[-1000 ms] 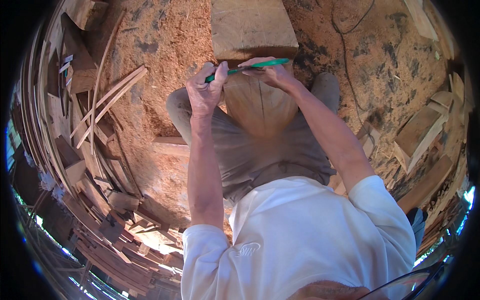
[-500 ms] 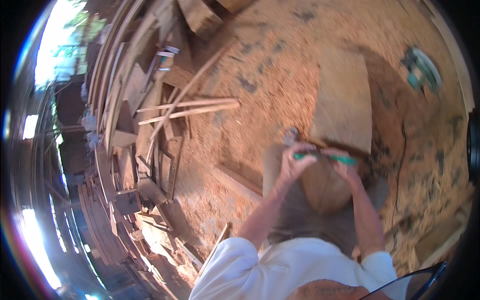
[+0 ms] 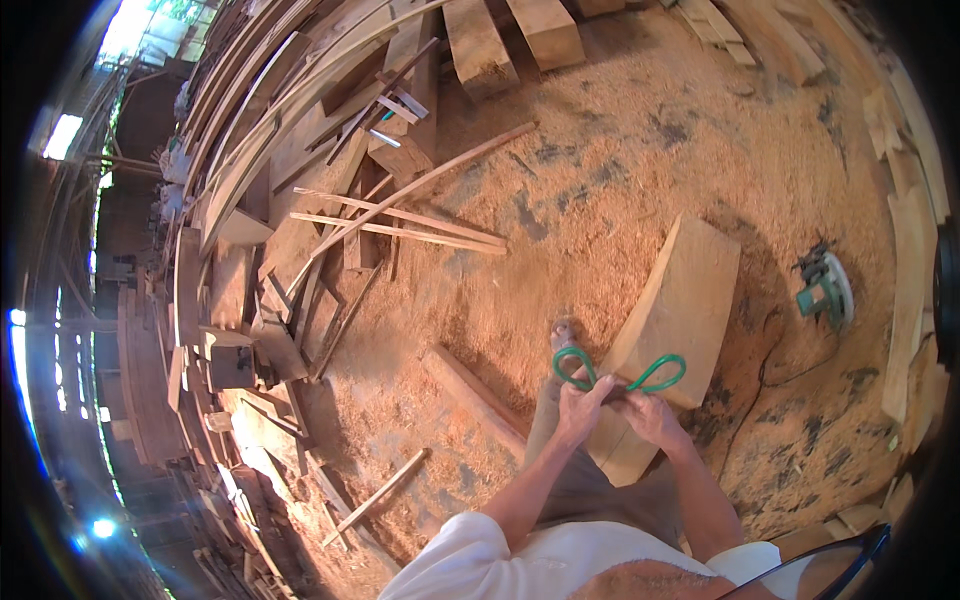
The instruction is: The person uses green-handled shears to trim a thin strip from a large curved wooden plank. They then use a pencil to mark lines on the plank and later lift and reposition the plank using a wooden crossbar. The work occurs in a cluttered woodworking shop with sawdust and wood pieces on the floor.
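A green-looped tool [image 3: 650, 389] is held in two bare hands above a pale timber block [image 3: 690, 300] in a yard strewn with sawdust [image 3: 560, 270]. Two slender, glossy loops, scissor-like in outline, are splayed outward, one to each side: the left is seen as a rounded oval, the right as a longer teardrop, drawn to a point beside the fingers. A short, dark middle part is glimpsed between the hands, though its shape is largely covered by them. The tool's middle is pinched by the thumb and fingers of the left hand [image 3: 583, 408]; the right hand [image 3: 645, 415] is closed just beside it, at the base of the right loop, with its fingertips partly hidden. The left loop is framed against a foot [image 3: 562, 335], the right one against the block, whose near portion is set between the person's legs. At right, a circular saw [image 3: 820, 295] with a green body is laid on the ground, well apart from the hands. At left, thin wooden strips [image 3: 420, 232] are crossed on the sawdust, and a reddish beam [image 3: 470, 400] is stretched out near the person's leg.
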The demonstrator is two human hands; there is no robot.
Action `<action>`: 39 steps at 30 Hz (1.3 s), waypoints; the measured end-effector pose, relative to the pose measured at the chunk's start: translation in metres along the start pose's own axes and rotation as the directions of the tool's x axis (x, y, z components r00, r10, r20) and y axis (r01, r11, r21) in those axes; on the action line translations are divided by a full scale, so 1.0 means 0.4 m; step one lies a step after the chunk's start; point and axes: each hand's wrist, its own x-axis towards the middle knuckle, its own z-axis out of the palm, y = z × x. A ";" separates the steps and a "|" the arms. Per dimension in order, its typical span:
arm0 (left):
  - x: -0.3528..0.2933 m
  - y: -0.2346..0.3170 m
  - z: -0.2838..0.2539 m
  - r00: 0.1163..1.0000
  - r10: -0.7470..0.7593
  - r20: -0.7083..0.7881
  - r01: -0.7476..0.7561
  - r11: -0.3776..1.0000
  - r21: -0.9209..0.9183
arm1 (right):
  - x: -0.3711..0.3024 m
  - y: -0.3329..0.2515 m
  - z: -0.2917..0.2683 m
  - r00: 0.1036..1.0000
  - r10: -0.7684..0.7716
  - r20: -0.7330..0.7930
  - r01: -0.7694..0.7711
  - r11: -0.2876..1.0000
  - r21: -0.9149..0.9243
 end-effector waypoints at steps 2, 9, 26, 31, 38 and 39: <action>0.026 0.071 -0.063 0.995 0.073 -0.072 -0.066 0.993 0.098 | 0.038 -0.129 -0.046 0.989 0.091 0.117 -0.111 0.979 0.170; 0.098 0.423 -0.380 0.954 -0.035 -0.298 0.159 0.900 0.405 | -0.508 0.256 0.098 0.721 0.693 -0.002 -0.682 0.710 -0.176; -0.173 0.162 -0.575 0.747 -0.508 -0.429 0.664 0.603 0.442 | -0.538 -0.240 -0.189 0.280 0.924 -0.261 -0.865 0.361 0.349; -0.291 0.082 -0.436 0.657 -0.530 -0.536 0.738 0.598 0.312 | -0.589 0.010 -0.223 0.430 0.886 -0.174 -0.555 0.412 0.723; -0.543 -0.111 -0.205 0.501 -0.500 -0.706 0.749 0.659 0.065 | -0.815 0.186 -0.353 0.816 0.549 -0.181 -0.578 0.785 -0.225; -0.584 -0.131 -0.155 0.498 -0.461 -0.734 0.733 0.677 0.072 | -0.845 0.210 -0.371 0.810 0.565 -0.159 -0.586 0.767 -0.261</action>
